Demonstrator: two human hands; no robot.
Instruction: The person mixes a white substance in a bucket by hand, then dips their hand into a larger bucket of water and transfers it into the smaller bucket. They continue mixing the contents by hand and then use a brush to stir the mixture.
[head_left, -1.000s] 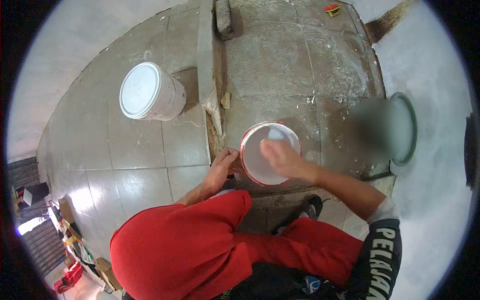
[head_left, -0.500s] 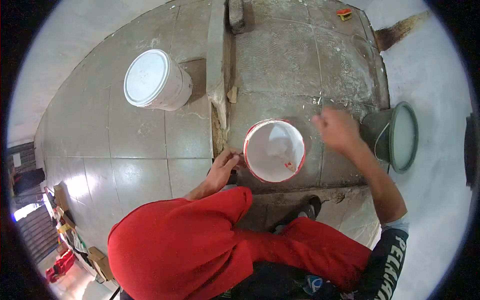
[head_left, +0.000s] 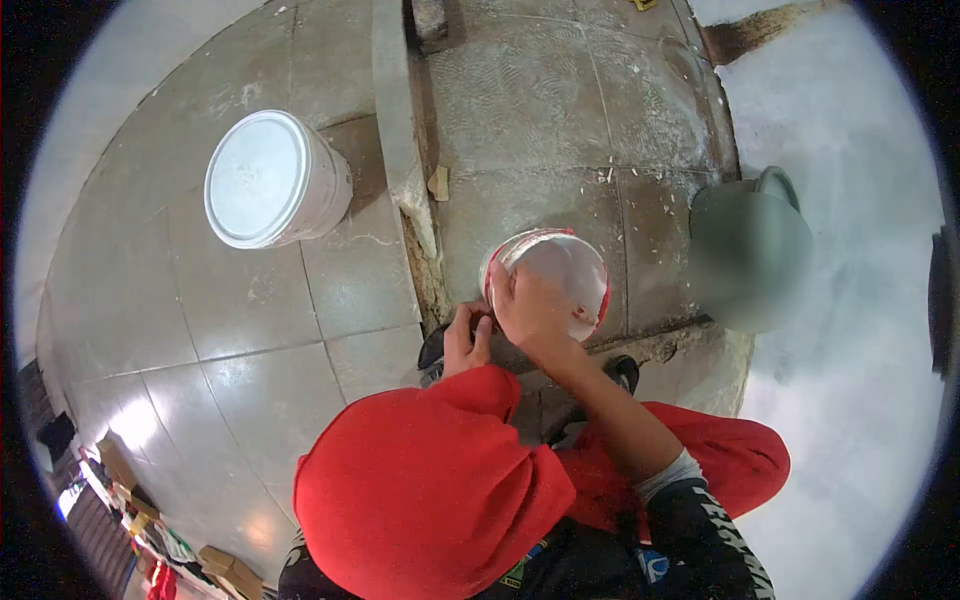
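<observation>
A white bucket with a red rim stands on the tiled floor in front of me, with whitish material inside. A tool lies in it, mostly hidden by my right arm; a red-marked bit shows. My right hand reaches across the opening, its fingers bent over the left side of the rim. Close beside the bucket's lower left side is my left hand, fingers curled and thumb drawn in. Whatever lies between those fingers is hidden.
A lidded white bucket stands at the left, beyond a raised concrete ledge. On the right, a grey-green bucket looks blurred by the wall. A small yellowish chunk lies near the ledge. Boxes are at lower left.
My right hand has swung left from beside the grey-green bucket to the left rim of the red-rimmed bucket. My left hand stays near that bucket. The view has shifted and turned.
</observation>
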